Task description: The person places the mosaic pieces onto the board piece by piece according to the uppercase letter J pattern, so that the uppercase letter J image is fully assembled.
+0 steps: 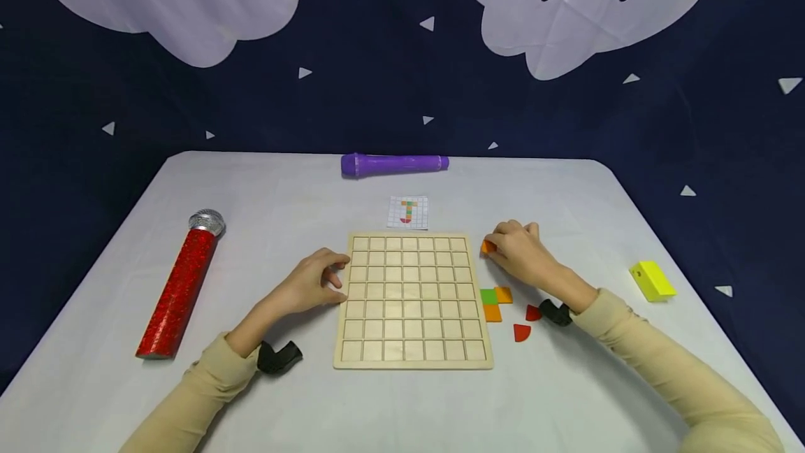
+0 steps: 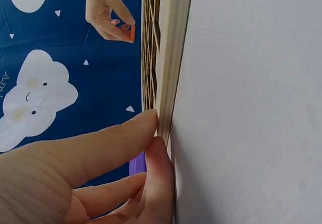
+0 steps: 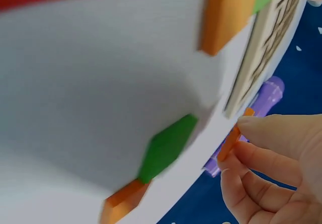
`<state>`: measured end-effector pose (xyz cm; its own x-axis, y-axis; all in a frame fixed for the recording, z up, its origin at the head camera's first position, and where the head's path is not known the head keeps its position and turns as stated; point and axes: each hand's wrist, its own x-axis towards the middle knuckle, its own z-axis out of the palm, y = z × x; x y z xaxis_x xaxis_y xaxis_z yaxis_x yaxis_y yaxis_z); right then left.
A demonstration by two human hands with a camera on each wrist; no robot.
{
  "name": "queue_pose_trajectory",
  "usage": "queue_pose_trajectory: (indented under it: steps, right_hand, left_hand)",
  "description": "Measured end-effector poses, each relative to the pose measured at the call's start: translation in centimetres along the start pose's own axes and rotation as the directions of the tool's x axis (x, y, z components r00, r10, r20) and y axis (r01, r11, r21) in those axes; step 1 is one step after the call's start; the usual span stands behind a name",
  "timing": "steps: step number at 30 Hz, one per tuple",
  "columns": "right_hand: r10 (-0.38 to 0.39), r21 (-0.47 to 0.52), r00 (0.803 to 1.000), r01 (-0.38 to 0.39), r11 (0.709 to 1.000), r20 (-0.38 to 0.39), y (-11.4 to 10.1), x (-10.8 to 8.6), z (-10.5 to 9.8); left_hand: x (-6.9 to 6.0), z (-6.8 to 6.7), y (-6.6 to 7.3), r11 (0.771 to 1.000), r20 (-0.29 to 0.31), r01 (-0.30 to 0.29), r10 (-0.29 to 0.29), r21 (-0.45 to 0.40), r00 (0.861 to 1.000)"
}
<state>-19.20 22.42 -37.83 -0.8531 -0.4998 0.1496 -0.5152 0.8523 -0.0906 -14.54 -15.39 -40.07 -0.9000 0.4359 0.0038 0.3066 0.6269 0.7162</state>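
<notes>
Right of centre: right grip (image 1: 518, 252) pinching a flat orange tile (image 1: 487, 247) at its fingertips; left of centre: left grip (image 1: 306, 279), unclenched, touching a gridded pale-wood board (image 1: 410, 291).

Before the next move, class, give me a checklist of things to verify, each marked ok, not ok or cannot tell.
1. Right hand pinches the orange tile: ok.
2. Left hand touches the board at its left edge: ok.
3. Pattern card uncovered: ok.
4. Orange tile over the board: not ok; it appears just to the right.
5. Two red pieces within view: ok.
6. Square for the orange tile: cannot tell.
</notes>
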Motion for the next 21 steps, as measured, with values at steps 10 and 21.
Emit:
queue_pose_trajectory:
  steps: [10, 21]
  right_hand:
    - [-0.077, 0.034, 0.995, 0.079, 0.996, -0.056, -2.8, 1.6, -0.1]
    - [-0.185, 0.048, 0.98, 0.189, 0.981, -0.068, -5.7, 4.1, 0.3]
  left_hand:
    - [-0.2, 0.0, -0.1, 1.0, 0.001, 0.017, -0.017, -0.026, 1.0]
    - [0.0, 0.2, 0.1, 1.0, -0.01, 0.021, -0.021, -0.02, 1.0]
